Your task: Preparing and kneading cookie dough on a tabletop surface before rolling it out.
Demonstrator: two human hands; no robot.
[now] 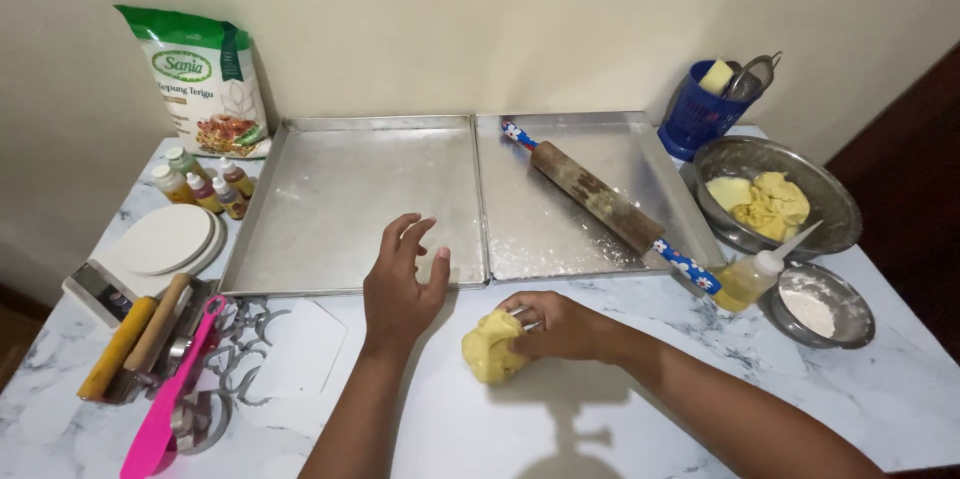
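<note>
right hand on a lump of dough, left hand open over the tray edge

the right hand [560, 324] is cupped over a yellow dough lump [490, 347] that sits on the marble table [600, 419], just in front of the two metal trays; the fingers curl around the lump's right side and grip it. the left hand [400, 284] is spread wide and holds nothing, hovering at the front rim of the left tray [350, 199], near the dough but apart from it. on the right tray [560, 219] a wooden rolling pin [600, 204] lies slantwise, its patterned handle sticking out over the tray's front corner. right of the trays stand a metal bowl [830, 199] with more yellow dough, a smaller bowl of flour [820, 309] and a squeeze bottle [755, 277] of yellow liquid. on the left side lie a pink spatula [170, 399], metal cutters [240, 339], a white scale [160, 244], small colouring bottles [205, 184] and a flour bag [205, 79] against the wall.
</note>
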